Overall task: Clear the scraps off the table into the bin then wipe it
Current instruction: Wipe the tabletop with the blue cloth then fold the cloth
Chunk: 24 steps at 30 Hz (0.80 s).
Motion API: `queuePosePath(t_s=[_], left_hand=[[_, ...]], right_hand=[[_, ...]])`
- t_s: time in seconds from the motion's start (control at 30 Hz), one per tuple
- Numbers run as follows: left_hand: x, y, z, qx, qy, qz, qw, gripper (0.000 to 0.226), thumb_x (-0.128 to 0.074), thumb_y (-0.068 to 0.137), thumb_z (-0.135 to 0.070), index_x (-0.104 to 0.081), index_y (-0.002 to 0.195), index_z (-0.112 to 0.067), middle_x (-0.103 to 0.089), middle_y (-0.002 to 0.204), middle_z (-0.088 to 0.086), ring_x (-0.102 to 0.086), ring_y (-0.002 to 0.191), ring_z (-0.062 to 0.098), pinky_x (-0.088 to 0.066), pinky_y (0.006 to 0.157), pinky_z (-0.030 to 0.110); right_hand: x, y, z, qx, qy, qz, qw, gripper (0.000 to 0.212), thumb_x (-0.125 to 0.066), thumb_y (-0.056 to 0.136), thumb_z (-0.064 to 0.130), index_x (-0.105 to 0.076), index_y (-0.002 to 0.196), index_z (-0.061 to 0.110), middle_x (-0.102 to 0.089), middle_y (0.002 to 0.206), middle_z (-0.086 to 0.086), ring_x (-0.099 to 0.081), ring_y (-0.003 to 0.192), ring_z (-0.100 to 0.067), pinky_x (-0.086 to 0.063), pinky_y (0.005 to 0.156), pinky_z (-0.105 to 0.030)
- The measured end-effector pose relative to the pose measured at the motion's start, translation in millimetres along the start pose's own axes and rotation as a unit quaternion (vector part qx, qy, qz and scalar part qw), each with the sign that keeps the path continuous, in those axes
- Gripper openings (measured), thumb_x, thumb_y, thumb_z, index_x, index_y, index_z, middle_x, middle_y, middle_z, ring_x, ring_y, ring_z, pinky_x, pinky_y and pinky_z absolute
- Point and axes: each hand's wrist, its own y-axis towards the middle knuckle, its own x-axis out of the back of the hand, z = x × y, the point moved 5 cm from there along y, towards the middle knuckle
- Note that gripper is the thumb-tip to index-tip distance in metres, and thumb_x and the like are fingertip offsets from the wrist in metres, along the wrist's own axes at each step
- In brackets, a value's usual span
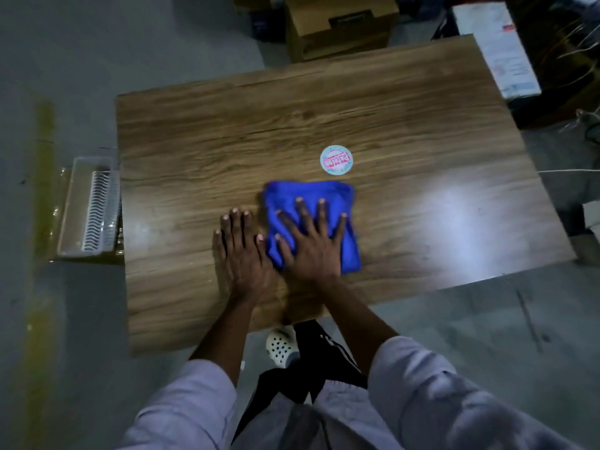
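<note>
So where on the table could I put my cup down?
The table is bare along its far side beyond the round sticker, and on the right past the blue cloth. It is crowded near the middle front, where the left hand lies flat beside the right hand pressing the cloth.
</note>
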Motion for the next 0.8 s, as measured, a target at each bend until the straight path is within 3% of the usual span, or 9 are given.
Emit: queuePosePath(t_s=[0.07, 0.13, 0.23, 0.33, 0.4, 0.47, 0.63, 0.7, 0.8], left_hand=[[-1.4, -6.4, 1.9, -0.009, -0.002, -0.002, 1.000, 0.062, -0.033, 0.100, -0.030, -0.034, 0.157, -0.006, -0.027, 0.166, 0.013, -0.021, 0.155, 0.030, -0.019, 0.124, 0.053], [1.2, -15.5, 0.8, -0.016, -0.022, -0.022, 0.999, 0.059, -0.034, 0.102, -0.029, -0.036, 0.156, -0.007, -0.029, 0.165, 0.012, -0.022, 0.155, 0.029, -0.019, 0.124, 0.052], [4.0, -26.9, -0.7, -0.021, -0.046, -0.035, 0.998, 0.056, -0.031, 0.105, -0.029, -0.035, 0.157, -0.008, -0.029, 0.166, 0.011, -0.020, 0.155, 0.029, -0.018, 0.125, 0.053], [6.5, -37.0, -2.2, -0.017, -0.056, -0.039, 0.998, 0.056, -0.029, 0.105, -0.029, -0.037, 0.156, -0.007, -0.029, 0.165, 0.012, -0.021, 0.155, 0.030, -0.018, 0.124, 0.054], [8.7, -41.7, -3.1, -0.017, -0.065, -0.042, 0.997, 0.056, -0.030, 0.105, -0.029, -0.039, 0.155, -0.006, -0.031, 0.164, 0.013, -0.023, 0.154, 0.030, -0.019, 0.124, 0.053], [11.0, -43.4, -2.2, -0.020, -0.073, -0.038, 0.996, 0.056, -0.032, 0.104, -0.029, -0.041, 0.154, -0.006, -0.032, 0.164, 0.013, -0.025, 0.154, 0.031, -0.019, 0.124, 0.052], [16.7, -44.2, 17.0, -0.012, -0.215, -0.044, 0.976, 0.049, -0.033, 0.105, -0.024, -0.054, 0.144, -0.002, -0.046, 0.156, 0.014, -0.034, 0.149, 0.031, -0.026, 0.120, 0.056], [22.6, -50.6, 28.0, -0.008, -0.246, -0.068, 0.967, 0.045, -0.036, 0.106, -0.022, -0.059, 0.139, -0.001, -0.053, 0.150, 0.014, -0.040, 0.146, 0.032, -0.031, 0.118, 0.055], [28.7, -63.7, 45.6, 0.003, -0.246, -0.097, 0.964, 0.042, -0.039, 0.106, -0.021, -0.062, 0.136, -0.002, -0.056, 0.147, 0.014, -0.043, 0.143, 0.032, -0.030, 0.119, 0.051]], right_hand=[[4.1, -9.2, -9.1, 0.155, 0.012, 0.025, 0.988, 0.056, -0.045, 0.099, 0.065, -0.041, 0.153, 0.052, -0.030, 0.169, 0.011, -0.016, 0.160, -0.030, -0.009, 0.120, -0.071], [15.6, -1.0, -53.9, 0.192, 0.005, 0.040, 0.981, 0.056, -0.041, 0.099, 0.068, -0.040, 0.153, 0.054, -0.030, 0.168, 0.013, -0.017, 0.160, -0.027, -0.012, 0.120, -0.069], [38.4, 9.3, -146.7, -0.021, -0.007, 0.055, 0.998, 0.060, -0.034, 0.098, 0.070, -0.028, 0.156, 0.055, -0.019, 0.171, 0.016, -0.008, 0.161, -0.025, -0.005, 0.122, -0.069], [53.6, -15.5, -177.8, -0.306, 0.012, -0.005, 0.952, 0.061, -0.028, 0.098, 0.069, -0.031, 0.157, 0.053, -0.016, 0.173, 0.012, -0.005, 0.161, -0.028, -0.002, 0.122, -0.070], [48.5, -37.7, -145.6, -0.362, 0.017, -0.051, 0.931, 0.059, -0.032, 0.099, 0.065, -0.040, 0.155, 0.048, -0.023, 0.171, 0.007, -0.012, 0.160, -0.033, -0.008, 0.119, -0.073], [36.2, -57.4, -90.4, -0.305, 0.018, -0.073, 0.949, 0.055, -0.040, 0.100, 0.060, -0.043, 0.154, 0.047, -0.029, 0.170, 0.004, -0.017, 0.158, -0.037, -0.007, 0.119, -0.075], [8.8, -112.7, 14.6, 0.066, 0.003, 0.022, 0.998, 0.055, -0.049, 0.098, 0.062, -0.044, 0.152, 0.052, -0.029, 0.169, 0.009, -0.016, 0.160, -0.031, -0.009, 0.121, -0.071], [13.1, -108.5, -17.5, 0.053, -0.001, 0.023, 0.998, 0.056, -0.047, 0.097, 0.066, -0.041, 0.152, 0.055, -0.029, 0.169, 0.012, -0.017, 0.160, -0.029, -0.010, 0.121, -0.070], [25.8, -88.1, -90.8, -0.120, -0.017, 0.011, 0.993, 0.059, -0.038, 0.096, 0.068, -0.038, 0.154, 0.053, -0.026, 0.170, 0.011, -0.014, 0.160, -0.030, -0.006, 0.121, -0.071]])
